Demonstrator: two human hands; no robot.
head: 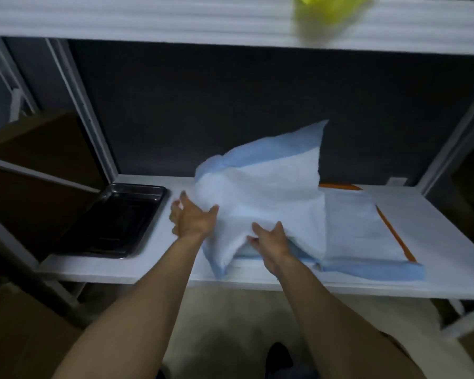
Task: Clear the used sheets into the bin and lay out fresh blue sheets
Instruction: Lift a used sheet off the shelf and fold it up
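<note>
A blue sheet with a white padded face billows up over the white shelf, one corner raised toward the dark back wall. Its right part lies flat on more blue sheets stacked on the shelf. My left hand is at the sheet's left edge with fingers spread, only the thumb touching it. My right hand pinches a fold at the sheet's front edge, with some fingertips hidden under the fabric.
A black metal tray sits at the shelf's left end. An orange-edged flat item lies under the sheets. Above runs another white shelf holding a yellow-green object. Brown cardboard boxes stand to the left, beside metal shelf posts.
</note>
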